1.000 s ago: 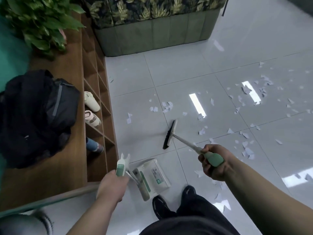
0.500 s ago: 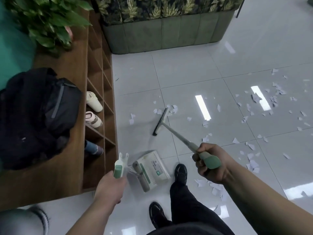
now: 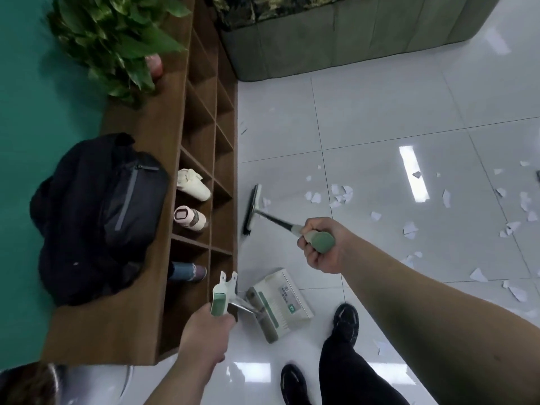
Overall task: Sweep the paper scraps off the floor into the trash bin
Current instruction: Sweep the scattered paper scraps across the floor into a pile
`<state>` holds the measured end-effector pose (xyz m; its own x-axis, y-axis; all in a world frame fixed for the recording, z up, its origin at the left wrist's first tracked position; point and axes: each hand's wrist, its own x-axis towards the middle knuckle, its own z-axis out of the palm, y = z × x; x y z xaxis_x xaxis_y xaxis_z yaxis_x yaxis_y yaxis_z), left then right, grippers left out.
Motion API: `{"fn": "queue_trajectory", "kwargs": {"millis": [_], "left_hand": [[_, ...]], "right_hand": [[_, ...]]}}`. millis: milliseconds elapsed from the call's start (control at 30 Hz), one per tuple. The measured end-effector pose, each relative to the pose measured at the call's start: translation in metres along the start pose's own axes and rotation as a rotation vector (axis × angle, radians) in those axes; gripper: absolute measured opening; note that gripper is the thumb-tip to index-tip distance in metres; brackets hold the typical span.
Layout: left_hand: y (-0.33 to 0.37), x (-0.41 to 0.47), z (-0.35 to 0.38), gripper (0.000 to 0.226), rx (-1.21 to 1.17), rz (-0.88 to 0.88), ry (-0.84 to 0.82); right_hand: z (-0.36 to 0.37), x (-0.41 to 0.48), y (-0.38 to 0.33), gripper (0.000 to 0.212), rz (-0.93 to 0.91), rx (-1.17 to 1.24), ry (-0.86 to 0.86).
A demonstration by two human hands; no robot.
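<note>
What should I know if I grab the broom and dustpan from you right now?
Left hand grips the dustpan's handle; the dustpan is down at the floor beside the wooden shelf, with no scraps visible in it.
Right hand grips the broom, its head low near the shelf.
Done: nothing collected that I can see.
Left: paper scraps lie scattered right of the broom head. Sweep them into the dustpan, then empty it into the trash bin, which is out of view.

I see what looks like an office lounge: glossy white floor tiles (image 3: pixel 380 112), a brown wooden cubby shelf (image 3: pixel 172 118) against a teal wall (image 3: pixel 29 83), a black backpack (image 3: pixel 96 211) and leafy green potted plant (image 3: pixel 117 45) on top, a green upholstered bench (image 3: pixel 336 39) beyond.
</note>
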<state>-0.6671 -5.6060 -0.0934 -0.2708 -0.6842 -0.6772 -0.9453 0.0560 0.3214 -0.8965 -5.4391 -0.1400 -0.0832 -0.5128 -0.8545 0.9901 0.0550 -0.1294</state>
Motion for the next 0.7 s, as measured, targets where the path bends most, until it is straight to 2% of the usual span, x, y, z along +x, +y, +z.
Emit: {"fn": "queue_trajectory", "kwargs": {"millis": [167, 333, 433, 567, 700], "left_hand": [[0.036, -0.002, 0.013, 0.008, 0.038, -0.005, 0.073], [0.067, -0.003, 0.027, 0.012, 0.009, 0.001, 0.081], [0.089, -0.009, 0.033, 0.012, 0.052, 0.09, 0.07], [0.117, -0.02, 0.041, 0.014, 0.047, 0.182, 0.031], [0.144, -0.028, 0.053, 0.009, 0.068, 0.262, -0.001]], "right_hand": [[-0.043, -0.023, -0.014, 0.01, 0.009, 0.099, 0.035], [-0.096, -0.058, -0.018, 0.033, 0.009, 0.078, 0.18], [-0.125, -0.084, -0.023, 0.018, -0.037, 0.144, 0.236], [-0.161, -0.116, -0.013, 0.016, -0.049, 0.289, 0.24], [-0.196, -0.15, 0.012, 0.005, -0.064, 0.487, 0.248]]}}
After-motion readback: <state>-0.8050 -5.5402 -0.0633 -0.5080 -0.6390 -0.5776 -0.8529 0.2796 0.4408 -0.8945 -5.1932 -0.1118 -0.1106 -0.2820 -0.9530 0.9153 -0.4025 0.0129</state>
